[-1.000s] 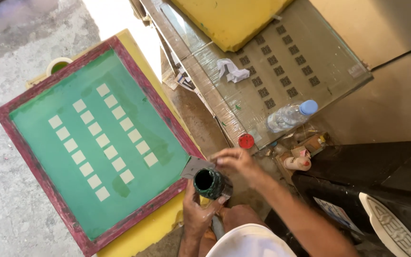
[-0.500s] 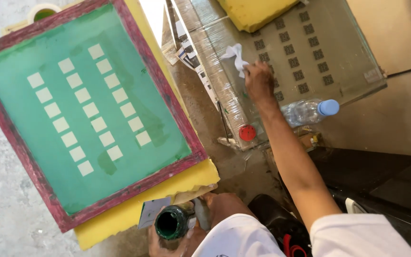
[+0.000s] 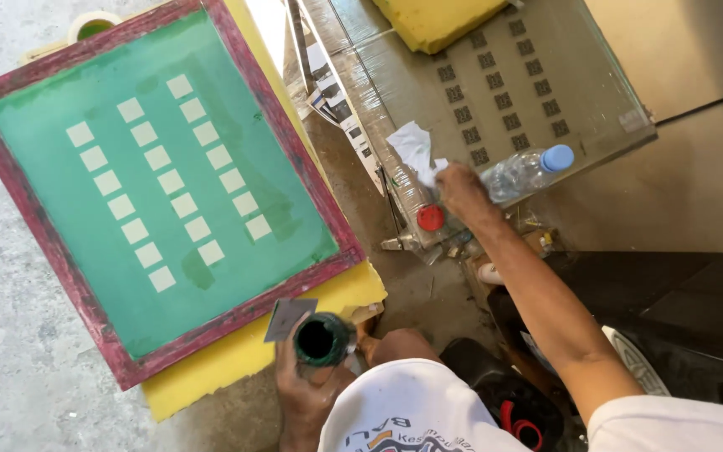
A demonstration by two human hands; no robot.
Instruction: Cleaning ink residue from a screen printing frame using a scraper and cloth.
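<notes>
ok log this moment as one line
left hand: holds green-stained ink jar and grey card | right hand: grips white crumpled rag on glass table

Head-worn view, steeply down, close

1. Printing screens: one, green mesh in a red wooden frame (image 3: pixel 161 184).
2. Pale squares on that mesh (image 3: pixel 157 158): twenty-one, in three slanting columns of seven.
3. Yellow foam slabs: two, one under the screen (image 3: pixel 236 356), one at the top edge on the glass (image 3: pixel 437 18).
4. Glass sheets: one (image 3: pixel 596 109), with dark square prints (image 3: pixel 504 100) in three columns; I count about sixteen, some partly hidden.
5. Plastic bottles: one, blue cap (image 3: pixel 527 172).
6. Red caps: one (image 3: pixel 430 218).
7. White rags: one (image 3: pixel 413 149).
8. Green ink jars: one (image 3: pixel 321 339).
9. Tape rolls: one (image 3: pixel 94 23).
10. Hands: two, left hand (image 3: pixel 307 389) and right hand (image 3: pixel 462 188).
</notes>
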